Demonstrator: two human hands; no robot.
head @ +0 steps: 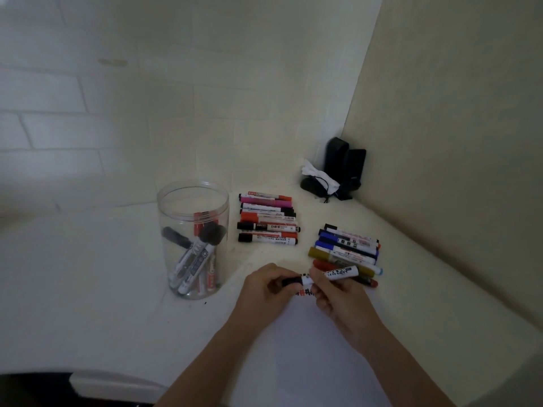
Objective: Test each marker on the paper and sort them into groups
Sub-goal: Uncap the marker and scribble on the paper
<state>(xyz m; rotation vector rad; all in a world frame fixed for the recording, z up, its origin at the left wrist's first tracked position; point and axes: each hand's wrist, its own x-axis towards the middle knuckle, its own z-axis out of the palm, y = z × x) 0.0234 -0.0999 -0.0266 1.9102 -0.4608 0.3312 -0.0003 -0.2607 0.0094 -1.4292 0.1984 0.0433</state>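
Both my hands hold one white marker [338,273] with a black cap over the white paper [308,348]. My left hand [264,287] grips the black cap end. My right hand [338,295] pinches the white barrel. Red and black test marks [304,293] show on the paper just under my fingers. A clear plastic jar [192,239] at the left holds several markers. One sorted group of markers [267,221] lies behind my hands, a second group [346,251] lies to the right.
The white table meets a tiled wall at the back and a plain wall [455,142] on the right. Two black speakers [345,165] with a white cloth and cord stand in the corner. The table's front edge [117,380] curves at lower left.
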